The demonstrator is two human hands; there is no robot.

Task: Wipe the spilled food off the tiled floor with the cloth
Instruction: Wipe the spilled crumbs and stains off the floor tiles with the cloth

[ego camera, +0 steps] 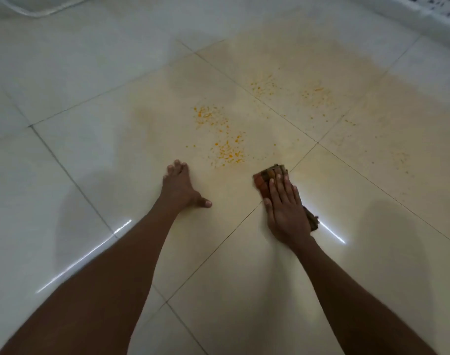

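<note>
Orange-yellow food specks (225, 149) lie scattered over the pale tiled floor (90, 155), with further patches at the upper middle (263, 84) and upper right (316, 94). My right hand (285, 208) presses flat, fingers straight, on a folded brown and orange cloth (266, 179), which lies just right of the nearest specks on a tile joint. My left hand (180, 187) rests on the floor to the left of the spill, fingers on the tile and thumb spread out, holding nothing.
A white raised ledge (408, 16) runs along the top right corner. A white rounded object (34, 6) sits at the top left. A yellowish smear covers the tiles around the spill. Dark grout lines cross the floor diagonally.
</note>
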